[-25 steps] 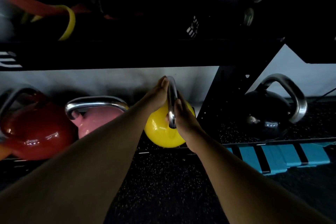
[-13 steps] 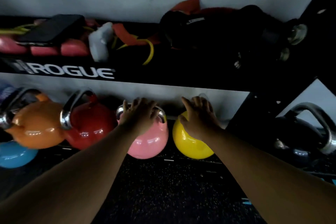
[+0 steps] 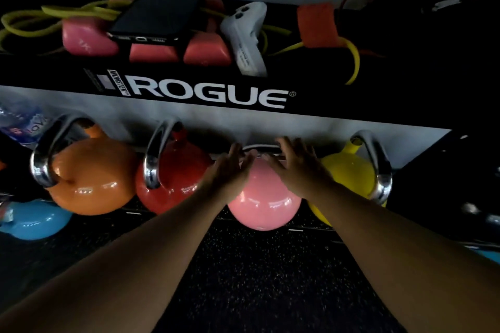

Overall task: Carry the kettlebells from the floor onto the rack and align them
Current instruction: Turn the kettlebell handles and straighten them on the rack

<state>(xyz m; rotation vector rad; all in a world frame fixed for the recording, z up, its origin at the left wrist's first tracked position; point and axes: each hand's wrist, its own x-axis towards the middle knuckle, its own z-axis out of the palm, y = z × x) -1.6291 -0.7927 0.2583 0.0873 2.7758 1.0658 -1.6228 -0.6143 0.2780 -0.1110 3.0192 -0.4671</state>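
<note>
While both arms reach forward, the left hand (image 3: 228, 170) and the right hand (image 3: 297, 167) are up against the pink kettlebell (image 3: 263, 197). The left hand is on the ball's left side and the right hand is on its right side. The fingers are stretched out flat and spread, not curled around anything, so both hands are open. The fingertips point toward the silver handle (image 3: 261, 149) at the top of the pink kettlebell. I cannot tell if they touch the handle, because that part is blurry.

Just to the right of the right hand sits the yellow kettlebell (image 3: 349, 178), very near the pink one. Its silver handle is turned so that it runs down its right side. Just to the left of the left hand sits the red kettlebell (image 3: 176, 184), with its handle tilted to the left. Farther left is the orange kettlebell (image 3: 92, 184), touching the red one. Below it, at the far left edge, is a blue kettlebell (image 3: 32, 222). The four bright balls stand in a row on the low shelf of the black rack (image 3: 338, 105), against the pale wall.

Above the hands, the upper shelf has the word ROGUE in white letters. On top of it lie a dark phone (image 3: 159, 12), some pink weights (image 3: 89, 40), a white grip tool (image 3: 246, 38) and yellow bands (image 3: 54, 15).

Under the arms is dark speckled floor (image 3: 257, 278).
</note>
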